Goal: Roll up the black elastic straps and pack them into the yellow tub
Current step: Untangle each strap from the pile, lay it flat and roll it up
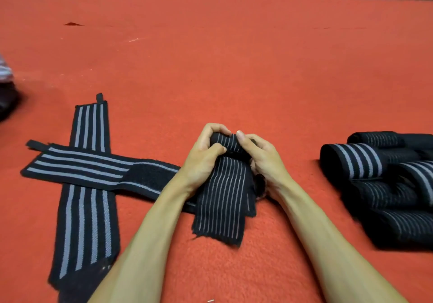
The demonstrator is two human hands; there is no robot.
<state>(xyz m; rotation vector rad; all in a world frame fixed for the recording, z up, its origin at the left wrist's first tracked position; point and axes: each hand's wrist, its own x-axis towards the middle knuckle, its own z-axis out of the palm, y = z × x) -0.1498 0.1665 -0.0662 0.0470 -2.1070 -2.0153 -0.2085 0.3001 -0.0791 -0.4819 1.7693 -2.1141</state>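
Midway through rolling: two hands coil one black strap, lower centre of frame.
Left hand (206,155) and right hand (263,156) each clench the wound end of the strap (222,199), probably to keep the coil tight. Its loose tail lies flat on the red carpet (234,68). Two flat straps (90,124) lie crossed at lower left. About five finished rolls (351,162) are heaped at right, their edges indistinct. The yellow tub is not in view.

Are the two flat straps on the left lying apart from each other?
No, the sideways strap lies across the lengthwise strap, making a cross.
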